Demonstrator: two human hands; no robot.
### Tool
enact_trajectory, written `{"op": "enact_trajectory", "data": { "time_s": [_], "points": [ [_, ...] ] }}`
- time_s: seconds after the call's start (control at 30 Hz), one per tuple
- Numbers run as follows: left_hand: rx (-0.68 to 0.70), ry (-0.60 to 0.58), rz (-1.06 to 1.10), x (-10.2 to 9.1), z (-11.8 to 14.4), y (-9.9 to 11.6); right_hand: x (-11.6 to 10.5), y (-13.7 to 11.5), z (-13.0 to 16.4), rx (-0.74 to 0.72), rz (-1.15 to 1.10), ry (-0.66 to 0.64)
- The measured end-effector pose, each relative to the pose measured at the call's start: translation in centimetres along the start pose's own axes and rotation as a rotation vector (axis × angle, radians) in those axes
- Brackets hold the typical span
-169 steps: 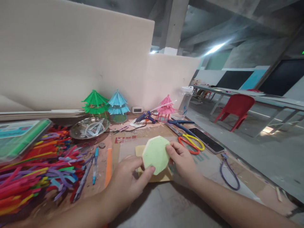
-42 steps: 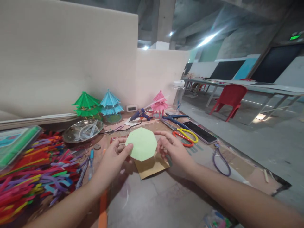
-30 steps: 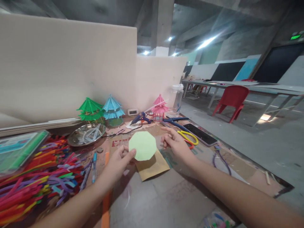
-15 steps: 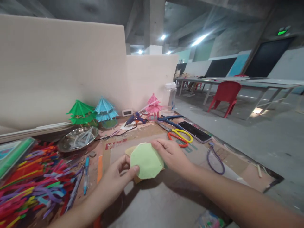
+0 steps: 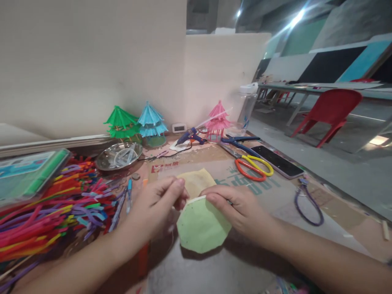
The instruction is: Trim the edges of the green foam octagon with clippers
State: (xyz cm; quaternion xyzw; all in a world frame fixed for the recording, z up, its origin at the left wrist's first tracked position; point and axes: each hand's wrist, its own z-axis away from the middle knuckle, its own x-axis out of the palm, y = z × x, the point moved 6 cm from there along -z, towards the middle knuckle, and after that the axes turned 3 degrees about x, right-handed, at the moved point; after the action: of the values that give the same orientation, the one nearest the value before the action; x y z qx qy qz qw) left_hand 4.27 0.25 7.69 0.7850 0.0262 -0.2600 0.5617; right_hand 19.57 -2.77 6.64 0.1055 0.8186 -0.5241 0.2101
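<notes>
A pale green octagonal foam piece (image 5: pixel 200 226) is tilted low over the table, close to me. My left hand (image 5: pixel 156 204) pinches its upper left edge with thumb and fingers. My right hand (image 5: pixel 239 208) grips its upper right edge, fingertips along the top rim. A tan piece of card (image 5: pixel 196 181) lies on the table just behind the octagon and both hands.
Coloured pipe cleaners (image 5: pixel 45 208) are heaped at the left, with a metal dish (image 5: pixel 119 155) behind them. Green (image 5: pixel 122 124), blue (image 5: pixel 151 122) and pink (image 5: pixel 218 118) paper pagodas stand by the wall. Glue gun (image 5: pixel 190 138), scissors (image 5: pixel 254 167), phone (image 5: pixel 277 161) and purple cord (image 5: pixel 308 200) lie to the right.
The green octagon has come down and nearer to me, off the tan card. Both hands now hold its top edge; a second ago only the left hand held it.
</notes>
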Motion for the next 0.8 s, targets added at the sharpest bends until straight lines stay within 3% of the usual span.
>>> {"op": "enact_trajectory", "data": {
  "time_s": [0.1, 0.13, 0.2, 0.23, 0.27, 0.37, 0.4, 0.47, 0.57, 0.7, 0.8],
  "points": [
    [0.123, 0.133, -0.014, -1.0, 0.3, 0.6, 0.1, 0.2, -0.1, 0.029, -0.004, 0.027],
    [0.183, 0.075, -0.045, -0.7, 0.5, 1.1, 0.0, 0.2, -0.1, 0.029, -0.011, 0.038],
    [0.263, -0.210, -0.124, 0.7, 0.9, 1.6, -0.6, 0.5, -0.4, 0.044, -0.038, 0.084],
    [0.265, -0.292, -0.155, 0.9, 0.9, 1.6, -1.2, 0.9, -0.6, 0.073, -0.058, 0.133],
    [0.251, -0.271, -0.174, 0.4, 0.6, 1.4, -1.9, 1.4, -0.9, 0.114, -0.084, 0.193],
    [0.210, 0.141, -0.258, -3.3, -0.9, 0.6, -4.4, 3.7, -1.9, 0.241, -0.232, 0.393],
    [0.224, 0.175, -0.330, -3.7, -1.3, 0.3, -5.1, 4.5, -2.3, 0.262, -0.307, 0.448],
    [0.249, 0.037, -0.445, -2.6, -2.0, -0.7, -5.8, 6.2, -3.0, 0.321, -0.468, 0.525],
    [0.097, -0.177, -0.435, 0.3, -2.4, -3.3, -5.5, 7.9, -3.7, 0.404, -0.621, 0.545],
    [0.065, -0.181, -0.439, 2.6, -3.3, -4.2, -4.9, 7.8, -3.6, 0.410, -0.651, 0.536],
    [0.057, -0.025, -0.330, 1.1, -4.6, -3.1, -4.7, 7.1, -3.3, 0.387, -0.659, 0.493]
  ]
}}
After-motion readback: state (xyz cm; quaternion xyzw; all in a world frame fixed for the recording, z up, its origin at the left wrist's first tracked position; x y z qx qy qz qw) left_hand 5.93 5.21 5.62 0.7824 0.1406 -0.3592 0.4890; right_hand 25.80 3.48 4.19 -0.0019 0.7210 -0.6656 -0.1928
